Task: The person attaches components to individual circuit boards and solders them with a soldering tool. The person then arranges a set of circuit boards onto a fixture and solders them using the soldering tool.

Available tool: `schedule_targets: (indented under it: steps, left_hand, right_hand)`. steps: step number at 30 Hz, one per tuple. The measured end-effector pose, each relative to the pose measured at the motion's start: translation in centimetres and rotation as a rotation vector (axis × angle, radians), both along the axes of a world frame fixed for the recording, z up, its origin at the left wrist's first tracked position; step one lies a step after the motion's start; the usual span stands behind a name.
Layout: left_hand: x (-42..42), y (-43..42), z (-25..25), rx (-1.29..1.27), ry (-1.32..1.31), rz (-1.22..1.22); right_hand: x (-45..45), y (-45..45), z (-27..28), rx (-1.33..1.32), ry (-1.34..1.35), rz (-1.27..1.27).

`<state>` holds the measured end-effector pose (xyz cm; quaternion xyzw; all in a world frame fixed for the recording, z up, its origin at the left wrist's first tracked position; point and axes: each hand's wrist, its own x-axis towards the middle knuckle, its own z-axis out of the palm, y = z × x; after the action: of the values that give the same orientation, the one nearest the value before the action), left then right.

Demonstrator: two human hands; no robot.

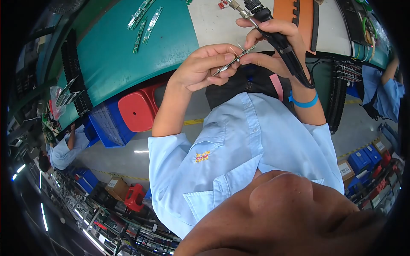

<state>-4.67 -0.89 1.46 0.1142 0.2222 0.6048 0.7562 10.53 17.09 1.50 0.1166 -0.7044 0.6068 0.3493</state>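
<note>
My left hand (207, 66) pinches a narrow green circuit board (232, 62) between thumb and fingers. Two thin wire leads stick up from the board, which is held tilted above the table's near edge. My right hand (282, 47), with a blue strap around its wrist, is wrapped around the black handle of a soldering iron (287, 51). The iron's metal shaft points up and to the left, away from the board. The right thumb and a fingertip also reach the board's right end. How firmly they press on it cannot be made out.
Several narrow circuit boards (152, 25) lie on the green mat (111, 64). An orange strip (285, 13) and black slotted racks (77, 72) flank the work area. A red stool (136, 112) and a blue crate (106, 123) stand left. Co-workers (68, 147) are at both sides.
</note>
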Motion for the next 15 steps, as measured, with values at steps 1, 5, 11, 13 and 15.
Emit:
schedule_targets:
  steps: [1,5,11,13,15]
  left_hand:
    - [0.0,0.0,-0.1,-0.012,0.04,0.014]
    - [0.2,0.0,0.0,-0.024,0.132,0.054]
    - [1.2,0.3,0.5,-0.009,0.21,0.183]
    - [1.4,0.3,0.8,-0.005,0.216,0.221]
    - [1.5,0.4,1.5,-0.033,0.293,0.296]
  right_hand:
    - [0.0,0.1,-0.1,0.01,0.002,0.002]
    - [-0.5,0.3,0.0,0.069,0.026,-0.035]
    - [-0.1,0.4,-0.1,0.186,-0.007,-0.205]
    - [0.7,0.6,0.2,0.203,-0.041,-0.282]
    - [1.9,0.4,1.1,0.198,-0.058,-0.305]
